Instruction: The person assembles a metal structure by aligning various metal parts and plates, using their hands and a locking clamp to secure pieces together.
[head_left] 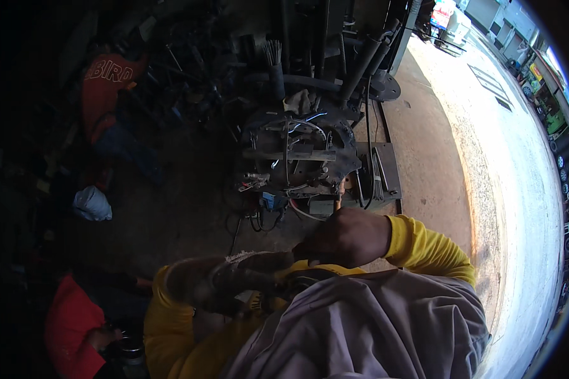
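My right hand (348,239), bare below a yellow sleeve, is curled closed in front of my chest. What its fingers hold, if anything, is hidden. My left hand (199,281) is dark and dim beside it, seemingly covered by a greyish glove with a pale frayed edge; its fingers cannot be made out. Both hands are close to a dark rounded thing (310,278) at my chest. Beyond them stands a worktable (351,165) with a flat metal bar (291,155) across it and curved rods around. An orange-brown stick-like piece (341,192) shows just past my right hand.
A holder of thin rods (273,60) rises at the table's back. More rods lie on a side shelf (385,167). A person in an orange shirt (104,95) bends at the far left; another in red (73,322) is near left. A white bag (93,203) lies on the floor.
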The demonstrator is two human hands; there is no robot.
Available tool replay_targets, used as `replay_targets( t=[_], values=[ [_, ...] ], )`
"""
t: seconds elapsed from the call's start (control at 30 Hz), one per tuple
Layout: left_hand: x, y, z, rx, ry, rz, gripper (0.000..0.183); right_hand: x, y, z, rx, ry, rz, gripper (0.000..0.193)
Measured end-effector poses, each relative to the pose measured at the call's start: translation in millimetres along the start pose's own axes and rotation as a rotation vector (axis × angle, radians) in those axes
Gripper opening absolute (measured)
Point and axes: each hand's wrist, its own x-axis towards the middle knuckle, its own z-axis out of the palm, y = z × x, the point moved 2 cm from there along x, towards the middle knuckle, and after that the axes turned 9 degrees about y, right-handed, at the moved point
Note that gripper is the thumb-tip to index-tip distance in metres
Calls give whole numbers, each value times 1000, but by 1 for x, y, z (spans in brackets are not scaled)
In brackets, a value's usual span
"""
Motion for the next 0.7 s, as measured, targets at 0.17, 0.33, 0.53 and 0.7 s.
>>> replay_targets(
  t=[0.17,0.33,0.53,0.7],
  values=[
    [2,-63,2,-184,576,-388,45,2,4,13,-497,328,135,57],
    [-6,-81,17,-95,365,-408,41,14,-2,39,-591,317,107,61],
    [-2,2,3,414,18,-265,50,1,-11,10,-268,-75,180,44],
    [-41,19,-13,797,-27,-100,49,-19,-17,2,39,-67,157,40]
  ],
)
